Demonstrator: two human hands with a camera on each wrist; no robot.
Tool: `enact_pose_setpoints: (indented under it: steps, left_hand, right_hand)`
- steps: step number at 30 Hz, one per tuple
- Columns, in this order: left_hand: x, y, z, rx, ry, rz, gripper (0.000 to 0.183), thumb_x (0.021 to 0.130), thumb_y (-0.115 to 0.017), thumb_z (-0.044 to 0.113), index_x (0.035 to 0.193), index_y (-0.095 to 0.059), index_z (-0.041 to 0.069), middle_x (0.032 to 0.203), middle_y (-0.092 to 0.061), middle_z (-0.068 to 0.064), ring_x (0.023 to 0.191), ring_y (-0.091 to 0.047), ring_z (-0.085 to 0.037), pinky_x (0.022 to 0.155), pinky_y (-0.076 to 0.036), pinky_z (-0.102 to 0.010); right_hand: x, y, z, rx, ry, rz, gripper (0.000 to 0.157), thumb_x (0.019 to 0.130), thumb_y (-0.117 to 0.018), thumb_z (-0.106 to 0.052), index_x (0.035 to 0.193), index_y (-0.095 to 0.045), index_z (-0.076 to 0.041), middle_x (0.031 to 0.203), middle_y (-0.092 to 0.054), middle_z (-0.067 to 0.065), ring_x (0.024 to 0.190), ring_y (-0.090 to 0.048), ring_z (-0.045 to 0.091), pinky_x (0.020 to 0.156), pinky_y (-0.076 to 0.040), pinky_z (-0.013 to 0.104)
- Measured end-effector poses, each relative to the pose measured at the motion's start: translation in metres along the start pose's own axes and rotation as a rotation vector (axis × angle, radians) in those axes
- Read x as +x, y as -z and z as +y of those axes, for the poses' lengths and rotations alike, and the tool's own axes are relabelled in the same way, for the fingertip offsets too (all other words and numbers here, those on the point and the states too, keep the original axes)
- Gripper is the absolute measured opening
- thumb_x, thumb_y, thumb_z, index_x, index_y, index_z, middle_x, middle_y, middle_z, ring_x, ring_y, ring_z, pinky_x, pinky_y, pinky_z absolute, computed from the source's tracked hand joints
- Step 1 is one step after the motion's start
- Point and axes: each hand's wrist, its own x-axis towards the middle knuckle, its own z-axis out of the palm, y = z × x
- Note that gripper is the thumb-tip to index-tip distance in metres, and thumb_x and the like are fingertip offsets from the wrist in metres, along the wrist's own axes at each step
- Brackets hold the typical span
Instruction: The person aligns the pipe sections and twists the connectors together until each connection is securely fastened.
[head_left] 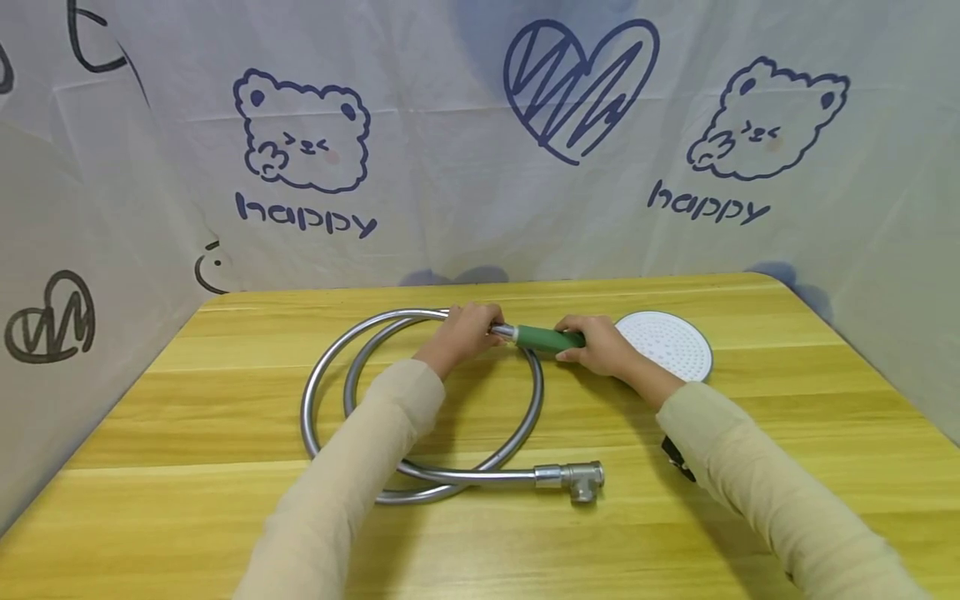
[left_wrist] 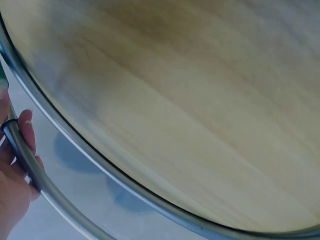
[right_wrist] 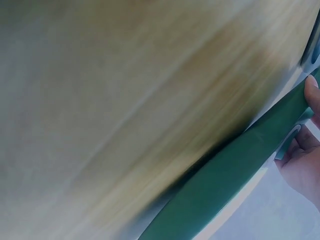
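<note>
1 silver hose (head_left: pixel 307 400), coiled, end pinched by left hand (head_left: pixel 468 329). 1 showerhead (head_left: pixel 669 343), green handle (head_left: pixel 540 337) gripped by right hand (head_left: pixel 606 347)

Yellow wood-grain tabletop (head_left: pixel 187 467), pale creased backdrop (head_left: pixel 450 192), scribbled heart (head_left: pixel 582 90), two bears (head_left: pixel 303 133), "happy" lettering (head_left: pixel 306 215)

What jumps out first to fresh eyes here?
Probably the shiny grey metallic hose, coiled on the yellow wood-grain table left of centre. Next, the left hand grips the hose near one end, and the right hand holds the green handle of a round white-faced shower head. Behind them, a dark blue scribbled heart marks the white cloth.
</note>
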Motion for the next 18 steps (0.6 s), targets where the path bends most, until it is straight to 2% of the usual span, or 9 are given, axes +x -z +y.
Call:
enact_pose_setpoints:
  steps: [6,7,8,10,14,15,18]
  left_hand:
    - [0.005,-0.002,-0.008,-0.105,-0.027,-0.046,0.023,0.091,-0.06,0.024,0.105,-0.064,0.007,0.101,-0.069,-0.006,0.094,-0.062,-0.024,0.087,-0.04,-0.044]
    - [0.007,-0.003,-0.009,-0.11,-0.031,-0.051,0.023,0.091,-0.059,0.025,0.105,-0.064,0.007,0.102,-0.069,-0.006,0.095,-0.062,-0.025,0.088,-0.04,-0.044]
    - [0.012,-0.01,-0.016,-0.106,-0.06,-0.025,0.025,0.091,-0.058,0.029,0.103,-0.065,0.009,0.099,-0.069,-0.004,0.092,-0.063,-0.023,0.085,-0.04,-0.043]
    - [0.014,-0.012,-0.018,-0.097,-0.055,-0.034,0.025,0.091,-0.057,0.03,0.102,-0.066,0.01,0.098,-0.069,-0.003,0.092,-0.062,-0.023,0.085,-0.039,-0.042]
    - [0.014,-0.011,-0.014,-0.095,-0.022,-0.038,0.024,0.092,-0.056,0.028,0.101,-0.068,0.01,0.098,-0.07,-0.003,0.092,-0.062,-0.022,0.084,-0.037,-0.041]
    - [0.009,-0.005,-0.007,-0.095,0.011,-0.063,0.022,0.092,-0.057,0.023,0.104,-0.067,0.008,0.102,-0.07,-0.005,0.096,-0.062,-0.024,0.088,-0.037,-0.041]
    - [0.005,-0.002,-0.003,-0.082,0.022,-0.04,0.023,0.092,-0.058,0.023,0.105,-0.067,0.007,0.103,-0.07,-0.006,0.095,-0.062,-0.024,0.086,-0.038,-0.04]
  right_hand:
    - [0.0,0.001,-0.001,-0.002,-0.001,-0.004,0.037,0.081,-0.072,-0.013,0.113,-0.061,0.001,0.106,-0.065,0.024,0.091,-0.061,0.032,0.078,-0.048,0.043]
    - [0.0,0.002,-0.001,-0.001,-0.002,-0.004,0.037,0.081,-0.072,-0.013,0.113,-0.061,0.001,0.107,-0.065,0.024,0.091,-0.062,0.032,0.078,-0.048,0.043]
    - [0.0,0.002,-0.002,-0.002,-0.003,-0.005,0.037,0.081,-0.072,-0.013,0.113,-0.061,0.001,0.106,-0.065,0.024,0.091,-0.062,0.032,0.078,-0.048,0.043]
    - [0.0,0.002,-0.002,0.001,-0.009,-0.007,0.037,0.081,-0.071,-0.013,0.114,-0.061,0.001,0.106,-0.065,0.024,0.091,-0.062,0.033,0.078,-0.048,0.043]
    - [0.0,0.002,-0.002,0.007,-0.021,-0.005,0.037,0.081,-0.072,-0.013,0.114,-0.061,0.0,0.106,-0.065,0.024,0.091,-0.061,0.033,0.078,-0.048,0.043]
    - [0.0,0.002,-0.002,0.009,-0.023,-0.003,0.037,0.08,-0.072,-0.013,0.114,-0.061,0.0,0.106,-0.065,0.024,0.091,-0.061,0.033,0.078,-0.048,0.044]
    - [0.0,0.001,-0.002,0.014,-0.027,0.005,0.037,0.08,-0.072,-0.012,0.113,-0.061,0.001,0.106,-0.065,0.024,0.091,-0.061,0.033,0.078,-0.048,0.044]
